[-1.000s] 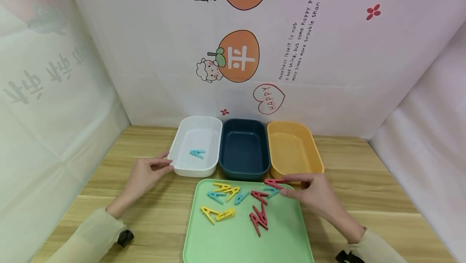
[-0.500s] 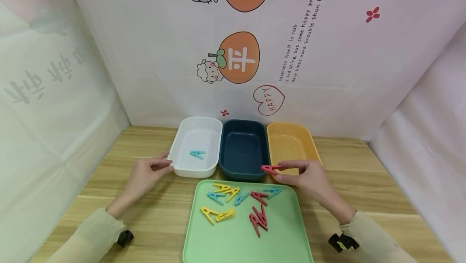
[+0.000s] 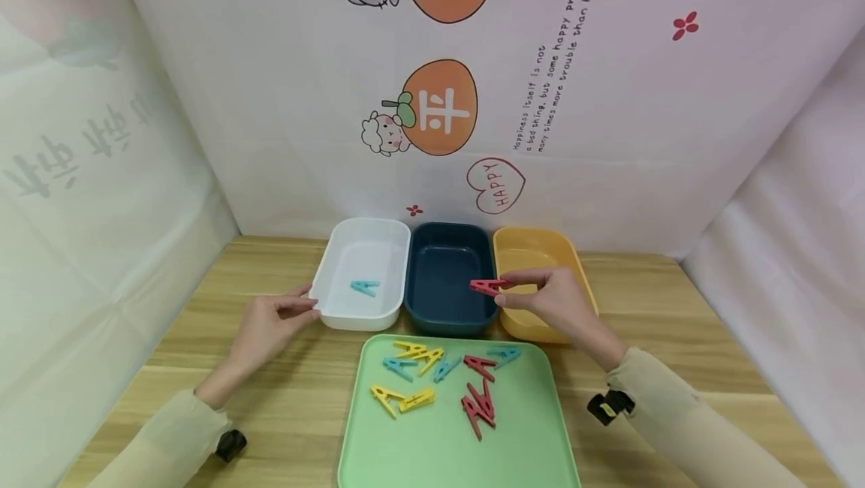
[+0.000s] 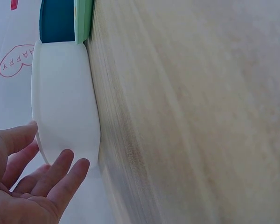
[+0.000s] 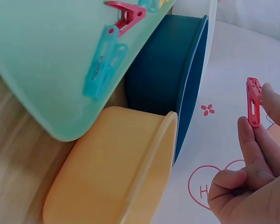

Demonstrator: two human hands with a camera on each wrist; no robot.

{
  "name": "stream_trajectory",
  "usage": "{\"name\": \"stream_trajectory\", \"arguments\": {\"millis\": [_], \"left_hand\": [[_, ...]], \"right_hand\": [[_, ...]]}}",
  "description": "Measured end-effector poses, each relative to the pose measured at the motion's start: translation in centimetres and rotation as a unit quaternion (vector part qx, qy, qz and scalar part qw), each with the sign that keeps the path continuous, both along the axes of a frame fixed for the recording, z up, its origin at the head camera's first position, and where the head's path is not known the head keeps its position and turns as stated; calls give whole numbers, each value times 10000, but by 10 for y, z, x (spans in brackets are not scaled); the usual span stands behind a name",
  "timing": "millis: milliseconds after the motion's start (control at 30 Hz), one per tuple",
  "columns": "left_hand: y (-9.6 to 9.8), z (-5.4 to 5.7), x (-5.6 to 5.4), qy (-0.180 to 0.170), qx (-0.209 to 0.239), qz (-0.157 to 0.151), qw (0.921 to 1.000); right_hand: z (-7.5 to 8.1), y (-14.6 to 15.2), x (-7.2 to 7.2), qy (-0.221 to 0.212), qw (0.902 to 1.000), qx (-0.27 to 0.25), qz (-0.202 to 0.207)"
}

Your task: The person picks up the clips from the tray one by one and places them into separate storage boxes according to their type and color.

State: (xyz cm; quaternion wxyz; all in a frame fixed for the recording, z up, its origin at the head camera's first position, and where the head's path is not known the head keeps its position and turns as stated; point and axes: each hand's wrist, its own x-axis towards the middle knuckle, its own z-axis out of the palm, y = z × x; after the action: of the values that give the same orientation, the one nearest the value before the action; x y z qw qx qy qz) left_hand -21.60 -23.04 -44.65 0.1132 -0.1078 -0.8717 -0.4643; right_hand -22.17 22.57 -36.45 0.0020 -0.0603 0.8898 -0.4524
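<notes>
Over the dark blue bin (image 3: 451, 311), my right hand (image 3: 557, 300) pinches a red clothespin (image 3: 485, 287) between thumb and fingertips. In the right wrist view the clothespin (image 5: 254, 101) hangs above the bins' rims. My left hand (image 3: 266, 330) rests its fingertips against the outer left side of the white bin (image 3: 361, 320), its fingers loosely extended in the left wrist view. One light blue clothespin (image 3: 366, 287) lies inside that bin. On the green tray (image 3: 459, 465) lie several yellow clothespins (image 3: 417, 399), red clothespins (image 3: 478, 407) and light blue clothespins (image 3: 505, 356).
A yellow bin (image 3: 541, 330) stands at the right of the row, below my right wrist. The three bins stand side by side behind the tray on a wooden table (image 3: 676, 368). A printed white cloth (image 3: 595, 195) hangs behind them.
My right hand has lifted the red clothespin off the tray's back right corner and carried it up and left, over the dark blue bin. The left hand stays at the white bin.
</notes>
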Motion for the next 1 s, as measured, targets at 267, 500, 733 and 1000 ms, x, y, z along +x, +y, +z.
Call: {"name": "stream_trajectory", "arguments": {"millis": [267,500,733,1000], "left_hand": [[0,-2,0,-29,-56,1,10000],[0,-1,-1,25,24,9,10000],[-1,-4,-1,88,1,5,10000],[-2,-5,-3,91,48,-8,9999]], "right_hand": [[2,-12,-15,-59,9998,-133,131],[-2,-25,-35,-33,10000,-86,10],[-13,-34,-52,-31,10000,-60,35],[-23,-46,-69,139,9995,256,155]]}}
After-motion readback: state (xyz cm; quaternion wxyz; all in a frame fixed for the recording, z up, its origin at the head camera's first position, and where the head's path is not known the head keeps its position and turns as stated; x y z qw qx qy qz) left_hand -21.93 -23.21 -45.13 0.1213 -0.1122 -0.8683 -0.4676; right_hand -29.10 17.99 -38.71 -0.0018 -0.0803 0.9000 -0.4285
